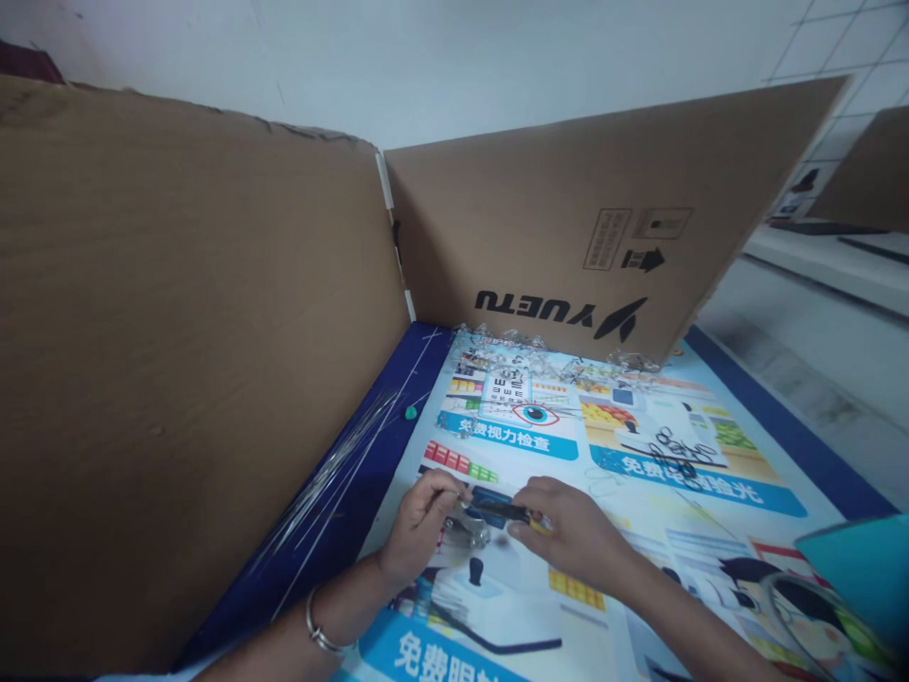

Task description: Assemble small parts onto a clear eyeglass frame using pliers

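My right hand (561, 521) is closed around pliers (501, 510) with dark jaws and yellow on the handle. The jaws point left, towards the fingertips of my left hand (424, 521). Thumb and forefinger of that left hand are pinched on a small shiny wire piece, mostly hidden by the fingers. Just below the pliers shows a clear, glinting clump (477, 532), too blurred to make out; whether it hangs from the pinched piece I cannot tell. Both hands are above a printed table cover (507, 616), close together.
Long thin silver wires (333, 474) lie along the left edge, near a small green ball (410, 413). Glinting wire pieces (554, 360) line the foot of a cardboard wall (540, 227). Dark looped items (678, 455) lie to the right. A teal object (863, 568) is at lower right.
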The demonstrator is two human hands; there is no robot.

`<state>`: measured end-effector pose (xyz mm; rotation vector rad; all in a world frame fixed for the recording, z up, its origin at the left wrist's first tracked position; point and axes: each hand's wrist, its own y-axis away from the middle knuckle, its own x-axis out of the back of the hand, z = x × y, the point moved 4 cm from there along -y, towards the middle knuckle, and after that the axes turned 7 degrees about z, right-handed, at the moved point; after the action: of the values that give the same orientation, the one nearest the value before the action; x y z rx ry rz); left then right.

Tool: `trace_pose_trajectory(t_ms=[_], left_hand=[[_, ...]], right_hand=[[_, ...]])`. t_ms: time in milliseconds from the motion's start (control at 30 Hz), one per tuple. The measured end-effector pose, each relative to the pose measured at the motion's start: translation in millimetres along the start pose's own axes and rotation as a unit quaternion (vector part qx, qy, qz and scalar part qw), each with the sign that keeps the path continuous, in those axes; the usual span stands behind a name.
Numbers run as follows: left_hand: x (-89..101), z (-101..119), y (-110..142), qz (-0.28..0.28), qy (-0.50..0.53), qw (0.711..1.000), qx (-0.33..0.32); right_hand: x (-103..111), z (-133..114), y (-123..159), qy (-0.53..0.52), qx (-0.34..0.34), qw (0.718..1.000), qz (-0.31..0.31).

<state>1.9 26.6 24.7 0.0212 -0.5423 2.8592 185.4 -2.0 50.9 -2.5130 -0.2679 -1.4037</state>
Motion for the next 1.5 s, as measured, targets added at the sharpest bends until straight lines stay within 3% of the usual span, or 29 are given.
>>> trace_pose_trajectory(t_ms=[1100,1367,1500], left_hand=[[1.1,-1,-3,-0.044,-0.021,0.999,0.022],[0.3,0,-3,-0.033,-0.016,0.999,0.038],[1.4,-1,-3,-0.018,-0.014,0.998,0.050]], right_hand=[[-21,19,0,-0.197,-0.039,0.977,-0.076],[-24,21,-1,-0.224,-0.048,0.967,-0.107],[-23,20,-2,-0.217,-0.048,0.971,-0.091]])
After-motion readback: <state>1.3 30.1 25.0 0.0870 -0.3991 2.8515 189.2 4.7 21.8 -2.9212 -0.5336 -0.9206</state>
